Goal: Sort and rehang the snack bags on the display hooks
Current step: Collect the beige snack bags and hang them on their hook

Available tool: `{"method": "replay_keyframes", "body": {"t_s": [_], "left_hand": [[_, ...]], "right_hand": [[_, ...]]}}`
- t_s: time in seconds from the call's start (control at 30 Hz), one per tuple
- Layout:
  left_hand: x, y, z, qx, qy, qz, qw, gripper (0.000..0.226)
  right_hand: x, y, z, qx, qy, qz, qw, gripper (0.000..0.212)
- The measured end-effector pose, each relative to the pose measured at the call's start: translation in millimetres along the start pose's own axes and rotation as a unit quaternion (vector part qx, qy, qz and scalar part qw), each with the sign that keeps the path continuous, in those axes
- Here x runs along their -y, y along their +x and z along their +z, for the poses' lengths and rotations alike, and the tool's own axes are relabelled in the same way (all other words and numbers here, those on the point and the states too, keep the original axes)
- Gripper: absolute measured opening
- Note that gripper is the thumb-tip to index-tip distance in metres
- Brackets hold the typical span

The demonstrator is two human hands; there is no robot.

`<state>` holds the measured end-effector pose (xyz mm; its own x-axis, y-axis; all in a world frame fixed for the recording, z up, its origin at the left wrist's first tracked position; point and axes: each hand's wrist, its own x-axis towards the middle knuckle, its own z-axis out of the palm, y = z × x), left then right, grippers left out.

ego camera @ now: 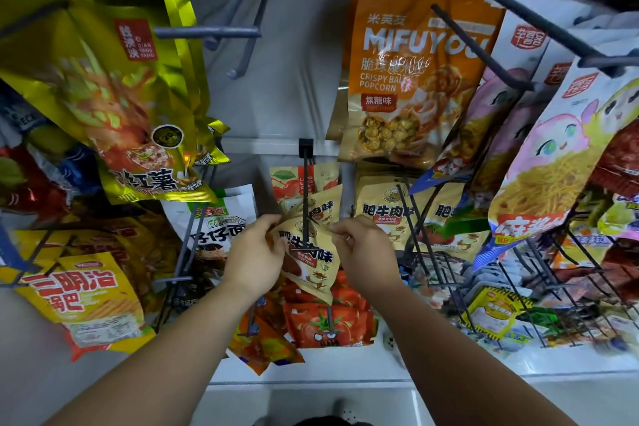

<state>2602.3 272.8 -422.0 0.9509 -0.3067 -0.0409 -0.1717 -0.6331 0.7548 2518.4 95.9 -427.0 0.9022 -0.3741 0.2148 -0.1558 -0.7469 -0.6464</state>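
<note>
My left hand [254,252] pinches top-left corner of tan snack bag [311,263], right hand [363,249] pinches top-right. Bag sits centre, between hands, equally close to both. Straight ahead, black hook [305,190] runs far-to-near, tip at bag's top edge; threaded or not, can't tell. Next push goes straight far, I reckon.

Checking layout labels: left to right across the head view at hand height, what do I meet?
Yellow-and-red crisp bag, white noodle bag, left hand, small tan snack bag, right hand, pink cartoon noodle bag.
</note>
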Motion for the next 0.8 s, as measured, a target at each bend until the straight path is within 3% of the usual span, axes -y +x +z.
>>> {"method": "replay_keyframes", "body": {"t_s": [0.23, 0.3, 0.47, 0.8], "left_hand": [[-1.5, 9.6, 0.3, -0.012, 0.024, 0.014, 1.000, 0.011], [-1.2, 7.8, -1.3, -0.012, 0.019, 0.016, 1.000, 0.018], [9.4, -0.1, -4.4, -0.008, -0.040, 0.021, 0.999, 0.016], [11.3, -23.8, -9.7, 0.033, -0.142, 0.006, 0.989, 0.024]], "right_hand": [[3.9, 2.2, -10.6, 0.029, 0.042, 0.060, 0.997, 0.007], [2.0, 5.6, -10.6, 0.037, 0.064, 0.092, 0.993, 0.005], [4.3, 6.1, -9.5, 0.056, 0.111, 0.126, 0.984, 0.022], [6.0, -16.4, -2.0, 0.005, 0.127, 0.111, 0.986, 0.007]]}}
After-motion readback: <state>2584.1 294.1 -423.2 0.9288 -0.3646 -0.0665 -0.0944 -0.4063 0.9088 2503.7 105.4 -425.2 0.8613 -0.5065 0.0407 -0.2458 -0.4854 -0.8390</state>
